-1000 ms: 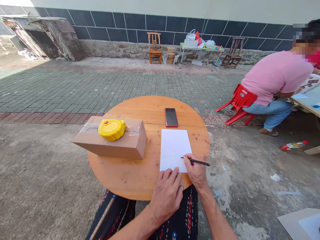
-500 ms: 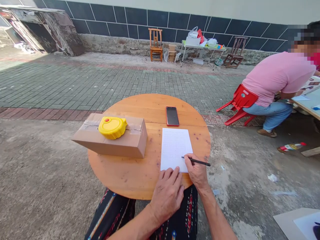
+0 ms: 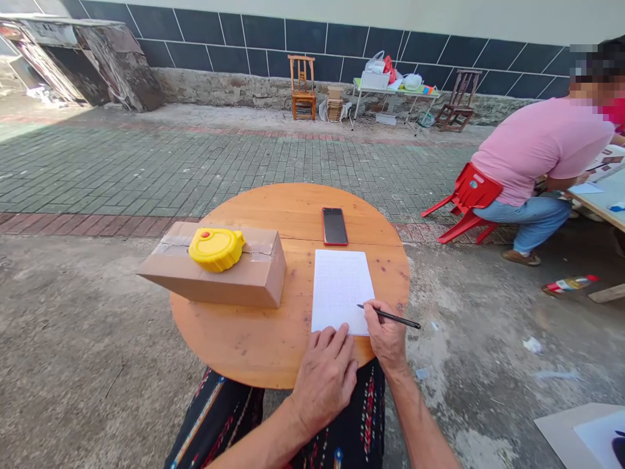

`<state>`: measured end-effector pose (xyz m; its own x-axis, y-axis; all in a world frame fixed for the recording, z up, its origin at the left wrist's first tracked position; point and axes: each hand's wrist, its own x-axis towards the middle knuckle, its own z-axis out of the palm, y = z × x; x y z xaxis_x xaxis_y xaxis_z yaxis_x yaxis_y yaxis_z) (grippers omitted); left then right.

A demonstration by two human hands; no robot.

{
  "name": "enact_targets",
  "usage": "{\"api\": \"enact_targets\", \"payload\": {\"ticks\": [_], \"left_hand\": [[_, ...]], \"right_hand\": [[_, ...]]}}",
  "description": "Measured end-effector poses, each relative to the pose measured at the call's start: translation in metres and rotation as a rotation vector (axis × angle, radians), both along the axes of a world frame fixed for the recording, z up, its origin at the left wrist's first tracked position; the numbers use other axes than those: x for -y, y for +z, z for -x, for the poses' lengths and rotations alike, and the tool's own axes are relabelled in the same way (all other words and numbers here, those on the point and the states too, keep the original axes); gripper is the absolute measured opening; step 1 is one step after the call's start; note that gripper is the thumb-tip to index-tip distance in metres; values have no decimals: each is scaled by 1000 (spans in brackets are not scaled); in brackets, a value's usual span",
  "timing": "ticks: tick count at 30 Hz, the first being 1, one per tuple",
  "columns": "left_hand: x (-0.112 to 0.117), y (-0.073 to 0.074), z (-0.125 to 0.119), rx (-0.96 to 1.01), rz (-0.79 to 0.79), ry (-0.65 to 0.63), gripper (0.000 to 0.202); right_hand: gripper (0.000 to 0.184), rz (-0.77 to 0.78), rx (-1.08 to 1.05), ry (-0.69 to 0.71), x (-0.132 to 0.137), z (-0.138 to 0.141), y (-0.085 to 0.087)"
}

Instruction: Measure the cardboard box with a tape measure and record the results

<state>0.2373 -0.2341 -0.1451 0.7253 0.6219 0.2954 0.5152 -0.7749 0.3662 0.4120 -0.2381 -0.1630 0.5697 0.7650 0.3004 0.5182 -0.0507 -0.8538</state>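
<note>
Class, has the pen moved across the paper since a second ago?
Yes: the pen has slid slightly right, its tip now nearer the paper's right edge.

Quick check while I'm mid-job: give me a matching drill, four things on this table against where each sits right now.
1 yellow round tape measure
2 red-cased black smartphone
3 thin black pen
4 white paper sheet

A pinned under left hand
B atop brown cardboard box
C in right hand
D flat on round wooden table, beyond the sheet

Pairs: 1-B, 2-D, 3-C, 4-A
</note>
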Motion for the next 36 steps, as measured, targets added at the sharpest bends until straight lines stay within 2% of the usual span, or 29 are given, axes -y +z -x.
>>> {"api": "enact_targets", "payload": {"ticks": [23, 36], "left_hand": [[0, 1, -1, -19, 6, -7, 37], [0, -1, 0, -16, 5, -10, 38]], "right_hand": [[24, 3, 91, 6, -3, 3, 7], [24, -3, 87, 11, -3, 2, 5]]}}
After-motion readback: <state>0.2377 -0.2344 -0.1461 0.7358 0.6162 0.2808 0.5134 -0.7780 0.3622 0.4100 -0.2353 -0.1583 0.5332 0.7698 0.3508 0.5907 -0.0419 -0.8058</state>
